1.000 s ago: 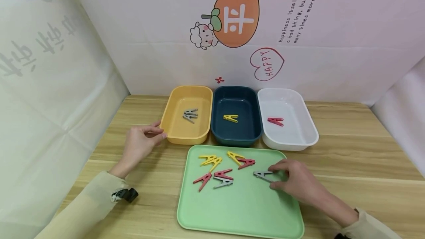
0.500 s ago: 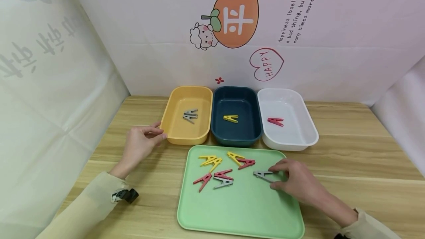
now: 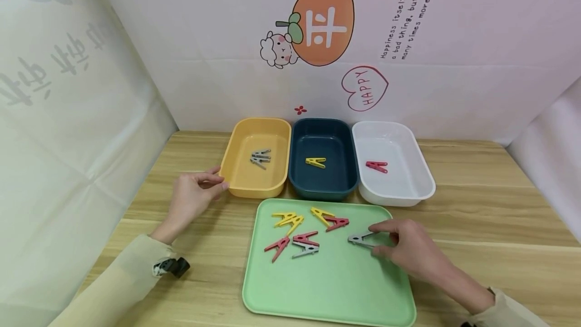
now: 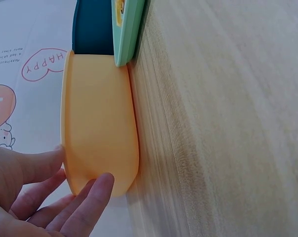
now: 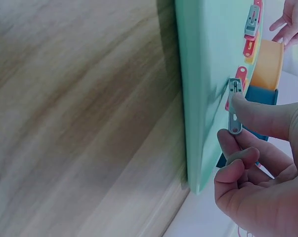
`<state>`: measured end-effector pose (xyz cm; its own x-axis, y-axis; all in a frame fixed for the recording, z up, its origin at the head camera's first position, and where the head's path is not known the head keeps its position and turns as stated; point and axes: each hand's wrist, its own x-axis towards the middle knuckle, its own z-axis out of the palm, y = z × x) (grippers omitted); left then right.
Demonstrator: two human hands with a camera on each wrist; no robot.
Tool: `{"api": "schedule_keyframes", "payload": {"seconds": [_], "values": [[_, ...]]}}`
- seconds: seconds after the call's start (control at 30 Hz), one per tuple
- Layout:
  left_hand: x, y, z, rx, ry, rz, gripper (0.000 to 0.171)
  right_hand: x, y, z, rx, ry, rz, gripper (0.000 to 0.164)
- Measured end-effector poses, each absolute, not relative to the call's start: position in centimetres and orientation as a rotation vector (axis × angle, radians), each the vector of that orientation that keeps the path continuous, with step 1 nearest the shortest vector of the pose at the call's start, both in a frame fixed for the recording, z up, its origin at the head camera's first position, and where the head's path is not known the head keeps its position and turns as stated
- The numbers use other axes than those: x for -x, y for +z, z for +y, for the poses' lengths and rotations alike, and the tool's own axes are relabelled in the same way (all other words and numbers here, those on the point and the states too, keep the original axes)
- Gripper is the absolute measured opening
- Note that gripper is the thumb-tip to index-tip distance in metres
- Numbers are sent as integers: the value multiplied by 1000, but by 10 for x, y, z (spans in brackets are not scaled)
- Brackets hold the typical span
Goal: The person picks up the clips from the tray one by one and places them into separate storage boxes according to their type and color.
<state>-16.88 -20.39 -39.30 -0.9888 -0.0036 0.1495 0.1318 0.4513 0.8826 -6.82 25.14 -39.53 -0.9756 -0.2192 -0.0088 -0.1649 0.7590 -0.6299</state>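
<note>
My right hand (image 3: pixel 410 251) holds a grey clothespin (image 3: pixel 357 239) by its two spread legs, between thumb and index finger, over the right part of the green tray (image 3: pixel 331 286). In the right wrist view the grey clothespin (image 5: pixel 234 111) lies between the thumb and index fingertip. My left hand (image 3: pixel 190 198) rests against the near-left corner of the yellow box (image 3: pixel 254 192), its fingers extended and relaxed. On the tray lie several yellow clothespins (image 3: pixel 294 224), red clothespins (image 3: pixel 277 248) and another grey clothespin (image 3: pixel 305 251).
A dark blue box (image 3: pixel 322 193) and a white box (image 3: pixel 395 198) stand right of the yellow one, behind the tray. Grey clothespins (image 3: pixel 260 158) lie in the yellow box, a yellow clothespin (image 3: pixel 315 162) in the blue, a red clothespin (image 3: pixel 376 166) in the white.
My right hand has shifted very slightly to the right, and the grey clothespin has moved a little with it. My left hand stays at the yellow box.
</note>
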Motion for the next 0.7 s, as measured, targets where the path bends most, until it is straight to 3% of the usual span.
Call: {"api": "schedule_keyframes", "payload": {"seconds": [0.7], "values": [[168, -392, -204, 116, -1562, -2574, 19, 63, -389, 248, 306, -1098, 2891, 37]]}}
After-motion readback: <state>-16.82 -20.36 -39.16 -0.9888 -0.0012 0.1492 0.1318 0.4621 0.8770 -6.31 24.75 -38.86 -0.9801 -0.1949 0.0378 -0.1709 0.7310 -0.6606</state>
